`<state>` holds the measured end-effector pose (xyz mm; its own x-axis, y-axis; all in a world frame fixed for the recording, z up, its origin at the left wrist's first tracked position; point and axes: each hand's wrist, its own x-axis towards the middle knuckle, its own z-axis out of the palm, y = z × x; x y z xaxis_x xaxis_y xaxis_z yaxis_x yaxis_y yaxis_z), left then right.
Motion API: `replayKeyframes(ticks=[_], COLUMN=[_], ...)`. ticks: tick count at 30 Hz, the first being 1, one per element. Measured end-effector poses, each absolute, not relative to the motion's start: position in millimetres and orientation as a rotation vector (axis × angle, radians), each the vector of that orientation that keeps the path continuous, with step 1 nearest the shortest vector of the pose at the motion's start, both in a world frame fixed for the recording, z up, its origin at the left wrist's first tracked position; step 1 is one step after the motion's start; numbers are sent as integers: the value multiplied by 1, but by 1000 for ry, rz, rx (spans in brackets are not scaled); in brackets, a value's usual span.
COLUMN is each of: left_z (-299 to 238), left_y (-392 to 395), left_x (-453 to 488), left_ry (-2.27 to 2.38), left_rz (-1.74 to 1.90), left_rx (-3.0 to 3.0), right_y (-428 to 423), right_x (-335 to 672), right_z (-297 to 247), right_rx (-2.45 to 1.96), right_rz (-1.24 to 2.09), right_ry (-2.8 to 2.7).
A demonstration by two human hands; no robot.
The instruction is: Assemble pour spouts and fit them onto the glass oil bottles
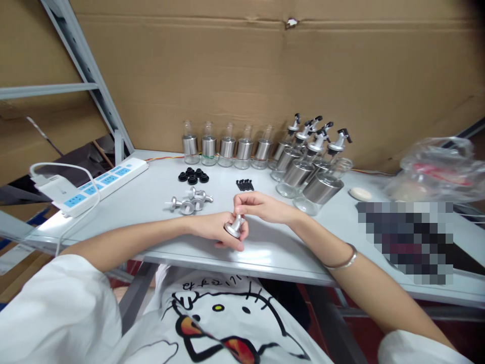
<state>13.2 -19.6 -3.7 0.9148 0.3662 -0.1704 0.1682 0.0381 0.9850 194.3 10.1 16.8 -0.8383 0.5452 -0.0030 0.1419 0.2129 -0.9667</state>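
My left hand (214, 226) is closed around a silver pour spout (233, 229) with a dark rim under its round base. At the spout's upper end, the fingertips of my right hand (263, 206) are pinched together; whatever they grip there is hidden. Left of my hands lies a group of loose silver pour spouts (197, 203). Behind those sit several black stoppers (192, 175). A row of small black caps (244, 185) lies just beyond my right hand.
Several glass bottles with steel sleeves (227, 149) line the back; bottles with fitted spouts (299, 172) stand at right. A power strip (109, 183) with a white cable lies left. A white oval object (360, 193) and plastic bag (435, 172) are on the right.
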Motion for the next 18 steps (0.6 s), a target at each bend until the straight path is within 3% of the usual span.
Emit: replayKeyframes(ticks=[18], left_z=[-1], left_y=[-22], left_x=[15], left_ry=[468], left_rz=[163], left_rx=[1587], right_y=[3], right_x=[190], right_z=[21], right_rx=[-735], right_rz=[1425], right_ry=[-2298])
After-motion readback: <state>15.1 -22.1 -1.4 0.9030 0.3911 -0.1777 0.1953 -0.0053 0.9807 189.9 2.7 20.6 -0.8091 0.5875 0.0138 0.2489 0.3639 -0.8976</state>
